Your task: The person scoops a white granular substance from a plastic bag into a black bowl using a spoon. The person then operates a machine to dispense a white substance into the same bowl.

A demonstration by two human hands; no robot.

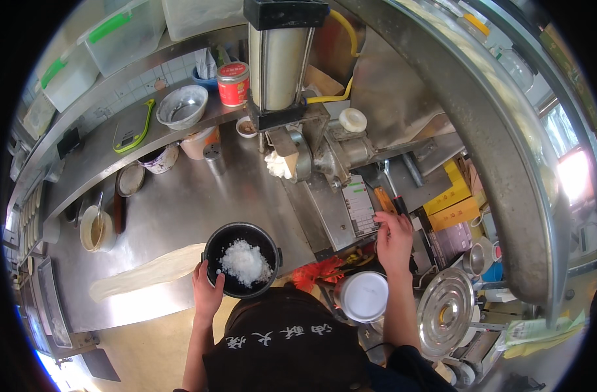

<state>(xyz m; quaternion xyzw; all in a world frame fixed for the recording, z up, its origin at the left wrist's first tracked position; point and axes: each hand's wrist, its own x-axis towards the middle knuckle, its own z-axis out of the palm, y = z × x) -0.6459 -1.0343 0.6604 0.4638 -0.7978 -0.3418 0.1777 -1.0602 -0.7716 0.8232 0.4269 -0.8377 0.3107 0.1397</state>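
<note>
My left hand [207, 291] grips the rim of a black bowl [213, 237] at its left side. Inside lies a heap of white granular or powdery stuff [247, 262]. My right hand [395, 241] holds nothing. Its fingers are bent and loosely apart, with a fingertip at the on-screen keyboard of a smartphone [359, 201]; I cannot tell whether it touches. The phone lies on a metal ledge and shows a chat screen. A long flat strip of dough [149, 272] is spread on the steel worktop [176, 210] left of the bowl.
A steel machine [323, 154] with white dough [277, 164] at its outlet stands ahead. The shelf [95, 130] bears a green-edged scale [134, 126], a metal bowl [182, 107] and a red tin [233, 84]. A lidded pot [445, 313] and white-lidded bucket [363, 296] stand at right.
</note>
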